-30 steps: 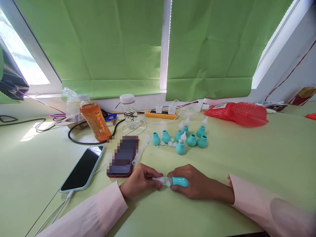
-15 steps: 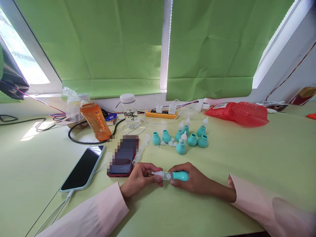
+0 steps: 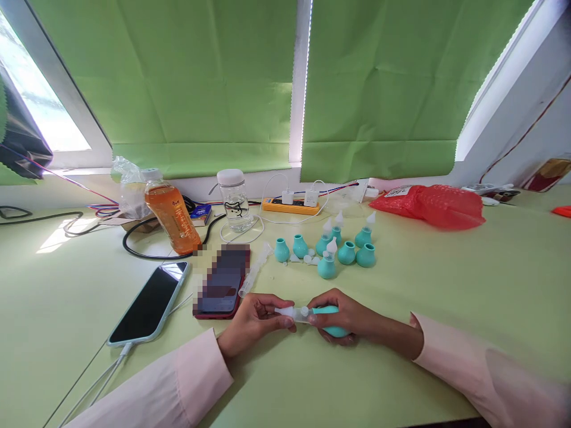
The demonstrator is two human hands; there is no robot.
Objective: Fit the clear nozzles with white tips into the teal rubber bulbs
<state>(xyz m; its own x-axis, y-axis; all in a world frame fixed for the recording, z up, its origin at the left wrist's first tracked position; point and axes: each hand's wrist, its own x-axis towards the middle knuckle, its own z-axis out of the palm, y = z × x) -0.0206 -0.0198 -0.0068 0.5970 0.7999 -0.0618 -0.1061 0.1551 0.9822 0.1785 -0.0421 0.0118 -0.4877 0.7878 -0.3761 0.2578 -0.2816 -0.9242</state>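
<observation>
Above the front of the table, my left hand [image 3: 257,324] is closed, pinching the clear pointed nozzle [image 3: 285,311] of a nasal aspirator between thumb and fingers. My right hand [image 3: 345,315] is wrapped round its teal squeeze bulb [image 3: 335,331], thumb lying by the neck. A translucent middle piece [image 3: 301,314] joins nozzle and bulb, and the whole lies sideways. Beyond the hands stand several teal bulbs [image 3: 366,255]; some carry a clear tip [image 3: 332,246], others have open mouths. Small white parts [image 3: 307,259] lie scattered among them.
Left of the hands lie a red-cased phone [image 3: 223,282] and a light-cased phone [image 3: 149,303] on a cable. A clear plastic tube [image 3: 256,270] rests nearby. Farther back are an orange drink bottle [image 3: 172,217], a lidded jar [image 3: 235,202], a power strip [image 3: 291,206] and a red plastic bag [image 3: 430,205].
My right hand has shifted its grip round the bulb, its thumb now nearer the neck and more of the bulb showing below. The left hand stays nearly still.
</observation>
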